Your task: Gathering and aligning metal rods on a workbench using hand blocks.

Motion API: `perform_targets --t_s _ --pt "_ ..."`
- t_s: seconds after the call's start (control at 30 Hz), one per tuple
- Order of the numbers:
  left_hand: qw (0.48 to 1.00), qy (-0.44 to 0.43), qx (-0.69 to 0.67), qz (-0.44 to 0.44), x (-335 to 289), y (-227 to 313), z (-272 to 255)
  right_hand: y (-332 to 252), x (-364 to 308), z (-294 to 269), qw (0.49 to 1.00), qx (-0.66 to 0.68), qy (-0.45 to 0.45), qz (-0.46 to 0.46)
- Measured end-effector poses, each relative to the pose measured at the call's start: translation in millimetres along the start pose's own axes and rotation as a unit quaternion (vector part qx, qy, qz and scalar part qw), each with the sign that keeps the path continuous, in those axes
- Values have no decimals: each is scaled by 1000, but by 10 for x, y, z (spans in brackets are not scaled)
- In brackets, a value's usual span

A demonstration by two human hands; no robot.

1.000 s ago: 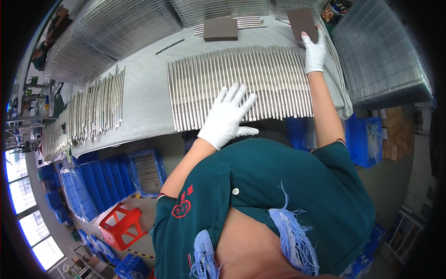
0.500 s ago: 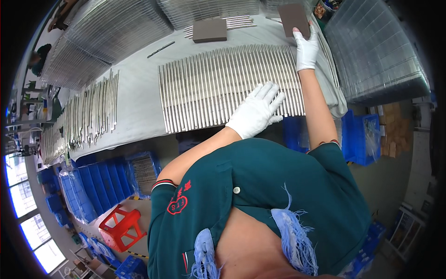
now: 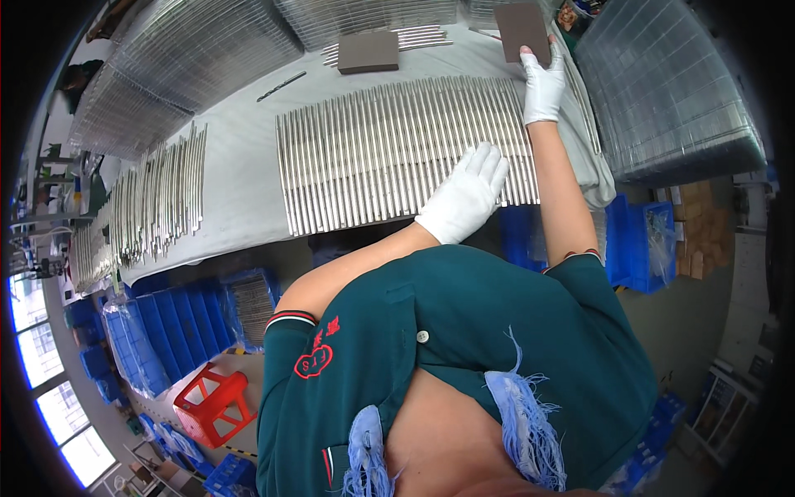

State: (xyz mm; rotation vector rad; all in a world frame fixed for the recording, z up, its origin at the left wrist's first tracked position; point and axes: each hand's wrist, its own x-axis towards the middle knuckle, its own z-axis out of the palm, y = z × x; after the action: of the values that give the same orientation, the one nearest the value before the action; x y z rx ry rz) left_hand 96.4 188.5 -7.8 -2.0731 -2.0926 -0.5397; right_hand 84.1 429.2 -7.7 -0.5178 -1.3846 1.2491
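Observation:
A wide row of shiny metal rods point(image 3: 356, 157) lies side by side on the pale cloth-covered table point(image 3: 236, 199). Across the right part of this row rests my left hand point(image 3: 466, 195), white-gloved, flat, its fingers stretched out. Beyond the row's right end, my gloved right hand point(image 3: 544, 87) grips the lower edge of a flat brown-grey rectangular block point(image 3: 523, 35), thumb on its face. A similar brown-grey block point(image 3: 368, 52) sits behind the row, partly over more rods point(image 3: 424, 36). A dark drill bit point(image 3: 281, 86) lies left of that block.
Another uneven row of rods point(image 3: 161, 190) lies at the table's left. Stacked clear plastic trays point(image 3: 199, 50) line the back, and another stack point(image 3: 662, 91) stands at right. Blue crates point(image 3: 178, 327) and a red stool point(image 3: 217, 404) are below left; a blue bin point(image 3: 650, 244) is below right.
My left hand has slid slightly right over the rods, and its fingers have come closer together. My right hand still holds the block in nearly the same place.

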Motion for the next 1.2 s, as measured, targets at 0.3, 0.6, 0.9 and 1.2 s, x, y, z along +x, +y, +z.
perform_targets --t_s 0.3,0.6,0.9,1.2 --pt "998 36 -23 43 -41 12 -9 -8 -11 -4 1000 17 1 15" --pt "998 48 -29 23 -34 51 35 147 46 -99 1000 7 -12 10" --pt "985 109 -118 65 -131 -309 -395 229 136 -57 998 -45 -40 22" --pt "906 213 155 -330 -1360 -1561 -968 254 332 -315 991 -98 -95 -7"
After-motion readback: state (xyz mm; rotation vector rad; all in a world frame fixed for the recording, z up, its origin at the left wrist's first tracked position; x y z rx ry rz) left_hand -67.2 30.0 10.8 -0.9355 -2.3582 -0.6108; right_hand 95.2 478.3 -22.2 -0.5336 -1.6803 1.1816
